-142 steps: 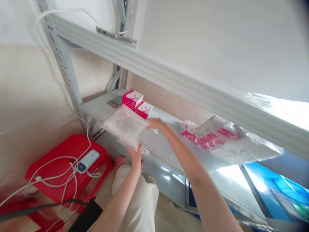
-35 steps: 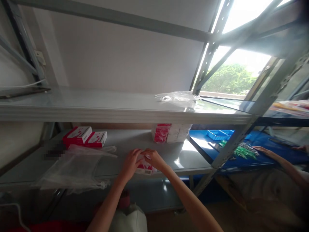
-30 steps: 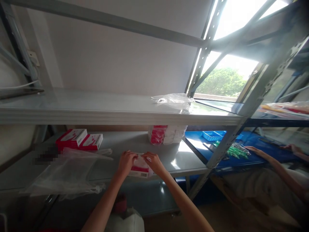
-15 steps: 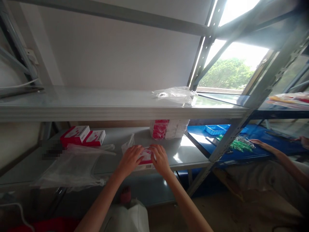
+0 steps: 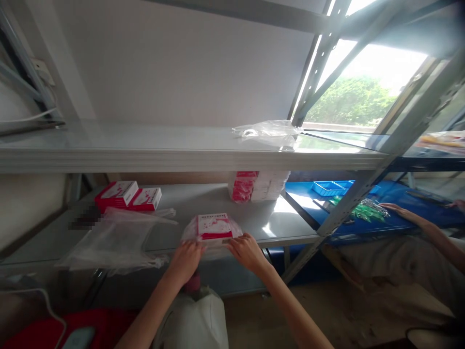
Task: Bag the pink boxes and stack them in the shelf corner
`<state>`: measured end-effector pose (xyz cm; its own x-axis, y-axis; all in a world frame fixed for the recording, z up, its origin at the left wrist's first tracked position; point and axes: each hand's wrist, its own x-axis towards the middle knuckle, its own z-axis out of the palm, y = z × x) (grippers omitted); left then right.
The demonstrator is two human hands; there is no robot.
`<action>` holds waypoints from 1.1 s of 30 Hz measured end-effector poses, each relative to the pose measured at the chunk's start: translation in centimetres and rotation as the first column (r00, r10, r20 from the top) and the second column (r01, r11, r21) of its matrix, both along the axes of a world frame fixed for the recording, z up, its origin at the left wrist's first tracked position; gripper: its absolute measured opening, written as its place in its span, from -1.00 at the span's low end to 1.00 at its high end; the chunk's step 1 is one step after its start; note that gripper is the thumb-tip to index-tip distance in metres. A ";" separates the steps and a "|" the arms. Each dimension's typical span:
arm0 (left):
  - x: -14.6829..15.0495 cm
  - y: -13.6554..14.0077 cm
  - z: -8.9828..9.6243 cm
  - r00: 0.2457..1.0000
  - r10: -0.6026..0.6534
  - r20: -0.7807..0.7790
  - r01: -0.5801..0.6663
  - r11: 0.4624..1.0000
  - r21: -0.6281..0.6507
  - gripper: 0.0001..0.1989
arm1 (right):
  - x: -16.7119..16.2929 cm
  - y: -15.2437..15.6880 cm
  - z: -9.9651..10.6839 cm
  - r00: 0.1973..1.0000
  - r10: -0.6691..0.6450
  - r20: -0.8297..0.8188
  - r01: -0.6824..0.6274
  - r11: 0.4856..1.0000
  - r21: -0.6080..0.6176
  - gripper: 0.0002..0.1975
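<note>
A red-and-white box [image 5: 214, 226] lies at the front edge of the grey shelf, inside a clear plastic bag [image 5: 189, 230]. At the box's near left corner, the fingers of my left hand [image 5: 189, 259] are closed on the bag's edge. My right hand [image 5: 249, 249] pinches the bag at the near right corner. Some fingertips of both hands are hidden. Further left, a flat stack of clear plastic bags [image 5: 116, 237] hangs partly over the shelf edge. Two more red-and-white boxes [image 5: 116, 193] stand behind that stack.
A plastic-wrapped block of boxes [image 5: 247, 186] stands at the back. Above runs an upper shelf [image 5: 145, 157], with a crumpled plastic bag [image 5: 267, 128] on it. A slanted metal post [image 5: 337, 206] rises at right; beyond it, another person's hand [image 5: 394, 208] touches green-and-silver items [image 5: 366, 208].
Both hands have moved from the top of the box to its near corners, now closed on the bag. The box top has come into sight. The view has shifted slightly.
</note>
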<state>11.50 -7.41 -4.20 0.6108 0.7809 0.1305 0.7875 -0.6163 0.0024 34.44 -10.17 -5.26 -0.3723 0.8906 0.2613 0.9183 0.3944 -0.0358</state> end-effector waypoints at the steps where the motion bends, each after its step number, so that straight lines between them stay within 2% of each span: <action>1: -0.2 0.1 -0.6 0.996 0.083 -0.012 -0.083 0.996 -0.018 -0.65 | 0.0 -0.1 -0.4 0.996 -0.084 -0.024 0.083 0.996 -0.037 -0.63; 4: -0.4 0.5 -2.0 0.955 0.297 0.001 -0.296 0.955 -0.032 -0.62 | 0.0 0.3 -1.2 0.934 -0.343 -0.103 0.331 0.936 -0.118 -0.59; 6: -0.3 0.7 -2.5 0.916 0.398 0.041 -0.397 0.917 -0.029 -0.61 | 0.0 0.9 -1.5 0.881 -0.445 -0.163 0.424 0.894 -0.146 -0.59; 8: 0.0 0.6 -2.7 0.889 0.449 0.084 -0.448 0.893 -0.039 -0.60 | 0.1 1.5 -1.7 0.845 -0.492 -0.211 0.467 0.870 -0.160 -0.63; 15: -0.3 0.1 -2.6 0.852 0.477 0.217 -0.476 0.878 -0.061 -0.69 | 0.0 4.1 -2.3 0.805 -0.493 -0.331 0.433 0.869 -0.241 -0.57; 19: -0.8 0.5 -3.0 0.826 0.496 0.269 -0.504 0.863 -0.042 -0.63 | -0.4 5.8 -2.4 0.758 -0.509 -0.408 0.447 0.861 -0.243 -0.59; 23: -0.2 2.7 -3.7 0.780 0.498 0.380 -0.494 0.862 -0.115 -0.57 | -0.5 7.9 -2.4 0.687 -0.537 -0.490 0.458 0.843 -0.282 -0.59; 27: 0.7 6.3 -5.1 0.689 0.446 0.572 -0.356 0.895 -0.269 -0.61 | -0.3 9.9 -2.6 0.599 -0.550 -0.582 0.376 0.835 -0.402 -0.61; 29: 1.0 7.7 -5.9 0.652 0.422 0.630 -0.308 0.907 -0.289 -0.61 | -0.2 10.5 -2.8 0.581 -0.562 -0.589 0.355 0.826 -0.438 -0.61; 33: 1.0 8.9 -7.0 0.587 0.423 0.690 -0.303 0.905 -0.297 -0.61 | -0.3 10.5 -3.2 0.565 -0.586 -0.582 0.364 0.809 -0.461 -0.58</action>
<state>12.48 1.51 -11.24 0.0239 0.9611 0.2752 0.6477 -0.2245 0.7280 34.17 0.28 -8.47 0.3076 0.9513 -0.0189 0.6357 -0.2203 -0.7398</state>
